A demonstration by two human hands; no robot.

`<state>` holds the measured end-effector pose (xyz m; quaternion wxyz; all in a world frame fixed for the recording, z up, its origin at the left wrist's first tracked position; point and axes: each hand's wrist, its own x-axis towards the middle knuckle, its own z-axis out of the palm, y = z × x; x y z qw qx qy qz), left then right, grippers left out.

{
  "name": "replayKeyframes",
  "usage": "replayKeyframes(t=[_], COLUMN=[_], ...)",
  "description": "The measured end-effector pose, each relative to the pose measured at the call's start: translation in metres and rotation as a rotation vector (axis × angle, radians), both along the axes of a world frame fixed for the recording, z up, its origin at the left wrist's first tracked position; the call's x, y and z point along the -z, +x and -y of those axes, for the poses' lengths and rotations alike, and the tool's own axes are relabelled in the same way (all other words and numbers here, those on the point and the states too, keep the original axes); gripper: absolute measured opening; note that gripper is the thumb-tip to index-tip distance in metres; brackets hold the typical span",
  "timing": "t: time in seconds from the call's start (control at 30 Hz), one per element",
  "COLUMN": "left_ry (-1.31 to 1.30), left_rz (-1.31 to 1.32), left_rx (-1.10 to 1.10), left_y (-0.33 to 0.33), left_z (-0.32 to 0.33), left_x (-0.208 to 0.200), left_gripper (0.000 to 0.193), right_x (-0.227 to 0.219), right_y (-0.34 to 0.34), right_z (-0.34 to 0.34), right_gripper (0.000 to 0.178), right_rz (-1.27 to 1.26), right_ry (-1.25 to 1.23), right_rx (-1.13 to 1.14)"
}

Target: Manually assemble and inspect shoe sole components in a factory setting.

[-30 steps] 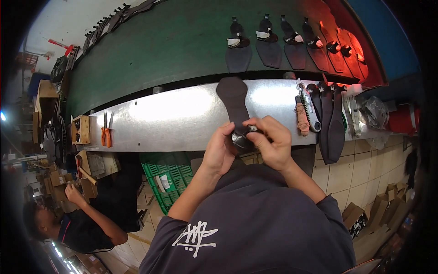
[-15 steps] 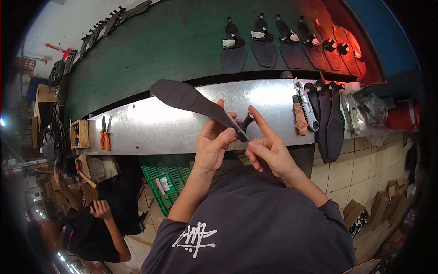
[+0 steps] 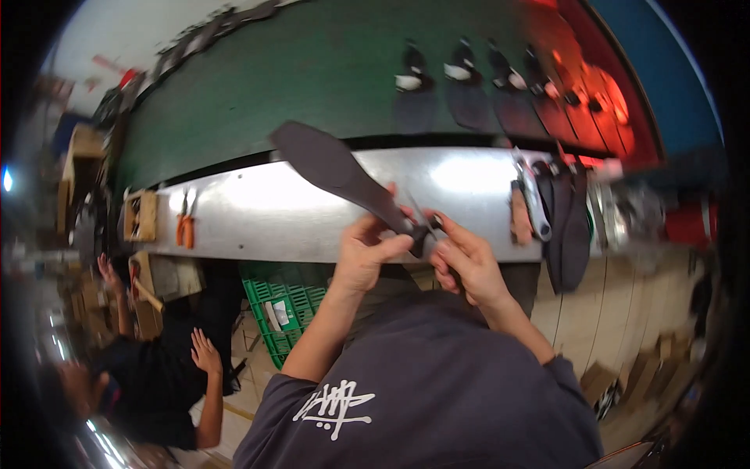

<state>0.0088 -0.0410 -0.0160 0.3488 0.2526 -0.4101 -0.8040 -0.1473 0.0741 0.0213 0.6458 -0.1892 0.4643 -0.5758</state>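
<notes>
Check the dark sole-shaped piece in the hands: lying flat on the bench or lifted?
Lifted. The dark sole-shaped piece angles up-left above the metal bench, pinched at its narrow end by the left hand and right hand.

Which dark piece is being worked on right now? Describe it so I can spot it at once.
Start at the shiny metal bench in front of the green conveyor belt. Above its middle, the left hand and right hand pinch the narrow end of a flat, dark grey, sole-shaped piece. Unlike the similar pieces lying on the belt, it is lifted and slants up to the left.
</notes>
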Motion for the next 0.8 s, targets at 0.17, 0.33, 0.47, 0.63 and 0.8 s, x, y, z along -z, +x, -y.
replayKeyframes(t=[0.17, 0.33, 0.47, 0.63, 0.8], left_ry=[-0.102, -0.291, -0.276, -0.25, -0.319], left_rz=[0.189, 0.243, 0.215, 0.314, 0.63], left_rx=[0.098, -0.107, -0.309, -0.629, -0.827], left_y=[0.031, 0.08, 0.125, 0.19, 0.23], left_z=[0.007, 0.017, 0.037, 0.093, 0.124], left_x=[-0.004, 0.007, -0.004, 0.015, 0.064], left_gripper=[0.064, 0.045, 0.034, 0.05, 0.046], right_x=[0.007, 0.024, 0.035, 0.041, 0.061], right_y=[-0.017, -0.011, -0.001, 0.01, 0.01], right_z=[0.003, 0.043, 0.084, 0.15, 0.173], right_gripper=[0.045, 0.04, 0.036, 0.033, 0.038], right_rz=[0.08, 0.009, -0.011, -0.032, 0.179], right_ry=[-0.071, -0.092, -0.068, -0.107, -0.121], right_rx=[0.065, -0.063, -0.154, -0.229, -0.306])
